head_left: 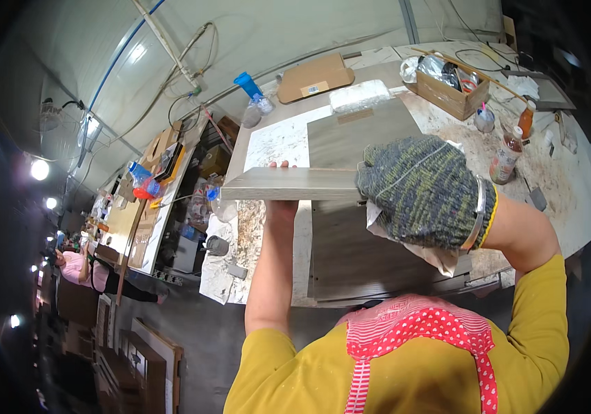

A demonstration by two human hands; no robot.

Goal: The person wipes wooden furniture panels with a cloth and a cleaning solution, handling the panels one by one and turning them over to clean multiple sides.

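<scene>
A grey wood-grain board [288,184] with an angled left end is held up level over the table. My bare left hand [282,208] grips it from below near that end, fingertips showing over the far edge. My right hand [423,193], in a dark green knitted glove with a bracelet at the wrist, is closed round a whitish cloth [437,259] at the board's right end. The glove hides that end and most of the cloth. Beneath them, a larger grey wood-grain panel [371,255] lies flat on the table.
On the dusty white table [551,193] stand a wooden box [451,93] of odds and ends, a drink bottle [506,157], an orange bottle [526,123] and a blue cup [247,85]. Flat cardboard [315,76] lies at the back. A person in pink [78,269] is far left.
</scene>
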